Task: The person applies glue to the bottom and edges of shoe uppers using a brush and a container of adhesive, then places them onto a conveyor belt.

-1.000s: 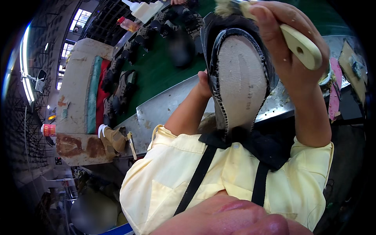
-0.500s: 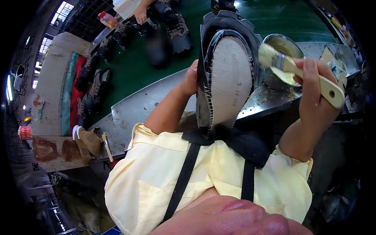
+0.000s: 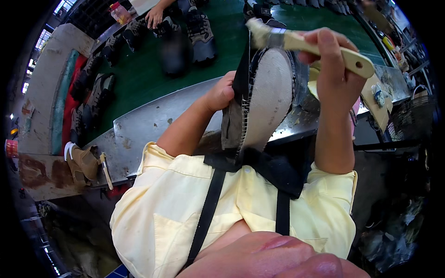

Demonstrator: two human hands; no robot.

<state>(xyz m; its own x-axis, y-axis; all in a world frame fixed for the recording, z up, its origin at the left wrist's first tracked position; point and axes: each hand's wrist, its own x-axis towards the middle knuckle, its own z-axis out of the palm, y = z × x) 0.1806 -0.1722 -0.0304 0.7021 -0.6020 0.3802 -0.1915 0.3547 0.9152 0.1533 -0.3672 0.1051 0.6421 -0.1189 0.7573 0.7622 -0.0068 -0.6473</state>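
Note:
A dark shoe upper (image 3: 270, 88) is held against my black apron, its pale stitched underside facing up. My left hand (image 3: 222, 92) grips its left side. In my right hand (image 3: 334, 62) is a brush (image 3: 300, 42) with a cream wooden handle, a metal band and bristles loaded with a pale substance. Those bristles hang over the far end of the upper, near its left rim; I cannot tell whether they touch it. Partly hidden behind my right hand is a bowl (image 3: 313, 83) with pale stuff on its rim.
A metal ledge (image 3: 160, 116) borders the green work surface (image 3: 134, 88). Several grey-black shoes (image 3: 200, 34) stand on it, by another person's hand (image 3: 154, 17). At left lie a tan shoe (image 3: 83, 162) and a second brush (image 3: 106, 171). Stained cardboard (image 3: 376, 104) sits at right.
My right hand has carried the brush up and left, from beside the bowl to over the upper's far end. The whole view has shifted slightly; my left hand keeps its hold.

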